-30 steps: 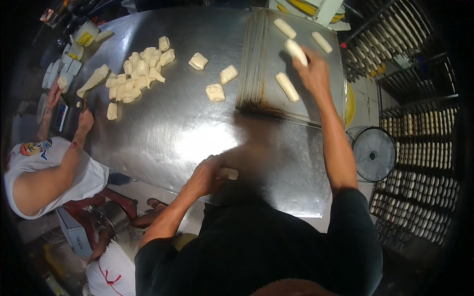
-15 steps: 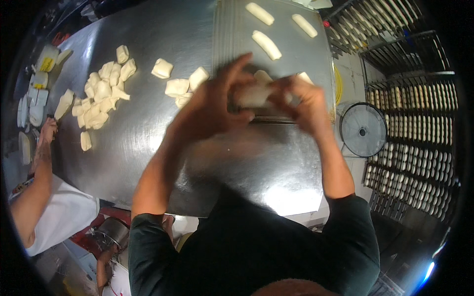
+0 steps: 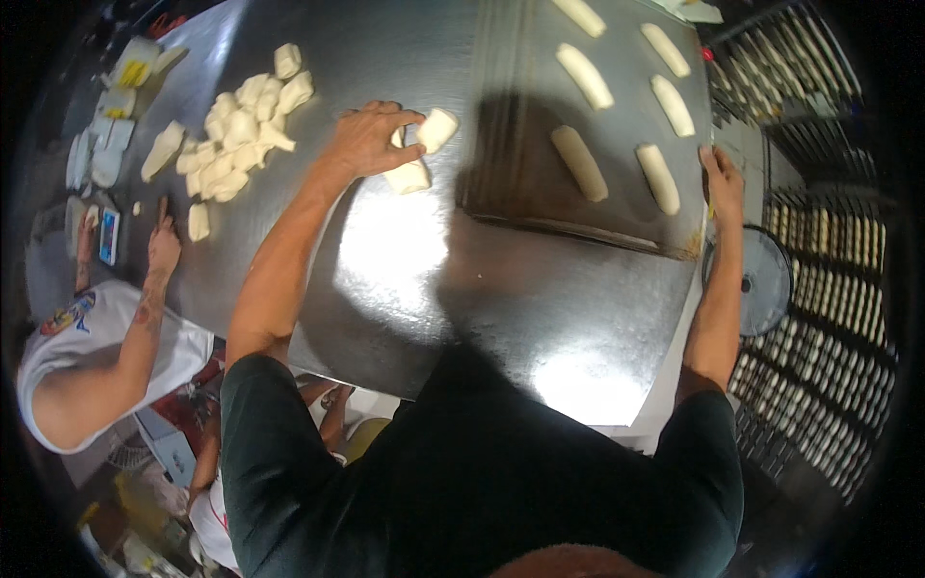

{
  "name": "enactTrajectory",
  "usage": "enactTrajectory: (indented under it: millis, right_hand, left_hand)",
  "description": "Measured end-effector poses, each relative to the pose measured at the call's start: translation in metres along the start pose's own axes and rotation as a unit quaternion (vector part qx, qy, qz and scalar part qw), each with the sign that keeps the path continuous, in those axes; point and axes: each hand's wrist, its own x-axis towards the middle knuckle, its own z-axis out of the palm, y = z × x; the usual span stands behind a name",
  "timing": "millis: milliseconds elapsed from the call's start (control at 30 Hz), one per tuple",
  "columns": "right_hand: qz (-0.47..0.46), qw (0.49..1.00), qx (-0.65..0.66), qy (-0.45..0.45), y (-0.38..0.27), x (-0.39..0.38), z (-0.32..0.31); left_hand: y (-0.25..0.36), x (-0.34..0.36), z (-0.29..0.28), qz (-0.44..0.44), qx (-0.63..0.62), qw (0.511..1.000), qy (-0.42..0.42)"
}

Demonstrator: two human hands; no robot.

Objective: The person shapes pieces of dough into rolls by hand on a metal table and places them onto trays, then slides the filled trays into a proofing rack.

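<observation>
My left hand (image 3: 371,140) is over the metal table, its thumb and fingers closed on the near side of a pale dough piece (image 3: 440,129). Another dough piece (image 3: 409,177) lies just below the thumb, and a bit of dough shows between the fingers. At the right, my right hand (image 3: 725,183) has its fingers curled at the edge of a dark baking tray (image 3: 626,226). Several rolled dough logs lie apart on the tray, among them a log (image 3: 579,164) in the middle and a log (image 3: 658,179) near my right hand.
A heap of dough pieces (image 3: 236,130) sits on the table's left part. At the left edge a co-worker's hand (image 3: 164,249) holds a tool near a lit phone (image 3: 110,237). Racks of filled trays (image 3: 829,241) and a round fan-like grille (image 3: 756,279) stand right.
My hands have parted: the left went to the dough pieces, the right to the tray's edge. More logs show on the tray. The whole view has shifted.
</observation>
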Motion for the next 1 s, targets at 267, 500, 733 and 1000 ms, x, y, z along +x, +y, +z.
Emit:
enactTrajectory:
  millis: [267, 500, 733, 1000]
  right_hand:
    - [0.16, 0.962, 0.177, -0.135, 0.018, 0.007, 0.007]
    - [0.107, 0.98, 0.121, -0.12, 0.021, 0.01, 0.004]
    - [0.106, 0.975, 0.128, -0.148, 0.035, 0.016, 0.004]
    - [0.031, 0.995, 0.035, -0.089, 0.001, -0.005, 0.047]
  left_hand:
    - [0.02, -0.017, -0.001, 0.027, -0.045, 0.997, 0.06]
    - [0.031, -0.026, -0.002, 0.019, -0.192, 0.981, -0.033]
    - [0.027, -0.205, 0.017, -0.147, -0.321, 0.921, -0.165]
    - [0.03, -0.238, 0.017, -0.227, -0.333, 0.904, -0.142]
